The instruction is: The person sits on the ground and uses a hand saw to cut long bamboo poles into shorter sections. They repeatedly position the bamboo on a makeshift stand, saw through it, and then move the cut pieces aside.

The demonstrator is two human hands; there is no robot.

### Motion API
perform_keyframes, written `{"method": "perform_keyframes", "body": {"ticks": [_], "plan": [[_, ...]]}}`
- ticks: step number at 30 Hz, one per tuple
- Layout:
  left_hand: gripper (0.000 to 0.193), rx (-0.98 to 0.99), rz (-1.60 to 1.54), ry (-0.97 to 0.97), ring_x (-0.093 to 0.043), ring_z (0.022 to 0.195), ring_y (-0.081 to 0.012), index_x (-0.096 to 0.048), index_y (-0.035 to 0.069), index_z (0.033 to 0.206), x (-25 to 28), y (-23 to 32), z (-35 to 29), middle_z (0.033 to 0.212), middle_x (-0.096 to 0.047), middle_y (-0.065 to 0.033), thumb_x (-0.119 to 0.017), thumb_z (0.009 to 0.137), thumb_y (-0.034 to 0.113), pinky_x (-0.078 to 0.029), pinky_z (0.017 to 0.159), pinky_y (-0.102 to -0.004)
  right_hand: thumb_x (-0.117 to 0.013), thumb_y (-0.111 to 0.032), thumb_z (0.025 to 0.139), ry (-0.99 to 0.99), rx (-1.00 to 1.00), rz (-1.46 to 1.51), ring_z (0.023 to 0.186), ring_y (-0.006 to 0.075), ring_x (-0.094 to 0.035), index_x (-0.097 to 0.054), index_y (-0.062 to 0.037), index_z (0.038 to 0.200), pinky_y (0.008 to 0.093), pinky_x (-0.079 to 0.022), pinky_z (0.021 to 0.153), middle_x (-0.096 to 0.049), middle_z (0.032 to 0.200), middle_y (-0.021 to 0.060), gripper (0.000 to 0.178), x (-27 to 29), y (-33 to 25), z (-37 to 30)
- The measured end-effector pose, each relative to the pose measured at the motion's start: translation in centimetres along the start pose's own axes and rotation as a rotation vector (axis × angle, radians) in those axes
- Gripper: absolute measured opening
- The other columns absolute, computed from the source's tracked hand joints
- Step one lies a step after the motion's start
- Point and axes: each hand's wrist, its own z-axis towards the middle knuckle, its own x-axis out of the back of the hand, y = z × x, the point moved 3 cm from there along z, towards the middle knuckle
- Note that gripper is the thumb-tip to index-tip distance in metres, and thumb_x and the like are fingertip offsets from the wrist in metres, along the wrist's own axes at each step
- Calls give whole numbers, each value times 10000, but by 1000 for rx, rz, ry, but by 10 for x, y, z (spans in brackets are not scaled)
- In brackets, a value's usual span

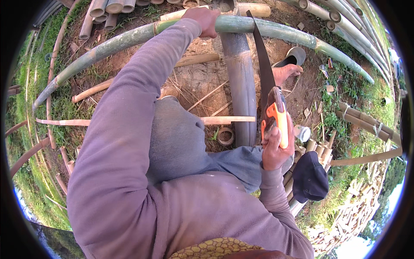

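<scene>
A long green bamboo pole (284, 30) lies crosswise at the far side, over a thick dark bamboo beam (238, 64) that runs away from me. My left hand (205, 20) is closed round the pole, a little left of the beam. In my right hand (276, 149) is a hand saw (264, 60), its orange handle (280, 125) wrapped by my fingers. The saw's dark blade points away from me, and its tip reaches the pole just right of the beam. Whether the teeth have cut into the bamboo I cannot tell.
Cut bamboo lengths (114, 6) are stacked at the far left, longer poles (345, 21) at the far right. A bare foot (286, 73) and a slipper (296, 55) are right of the beam. A dark cap (309, 177) rests on bamboo pieces. A bamboo ring (225, 136) lies by the beam.
</scene>
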Motion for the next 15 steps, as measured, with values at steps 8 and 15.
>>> {"method": "perform_keyframes", "body": {"ticks": [8, 15], "plan": [[583, -12, 9, -13, -726, 1048, -330, -628, 156, 1275, -3, 9, 10, 1091, -755, -118, -802, 776, 403, -583, 916, -478, -665, -103, 1029, 15, 75, 106, 965, 124, -661, -610, 66, 1349, 268, -551, 827, -712, 1134, 109, 366, -82, 19, 129], [657, -48, -81, -117, -722, 1070, -319, -645, 163, 1320, -2, -10, 17, 1147, -753, -110, -812, 721, 376, -570, 937, -474, -635, -119, 1037, 14, 101, 26, 1160, 216, -666, -543, 101, 1415, 338, -553, 964, -674, 1311, 195, 447, -38, 13, 35]]}}
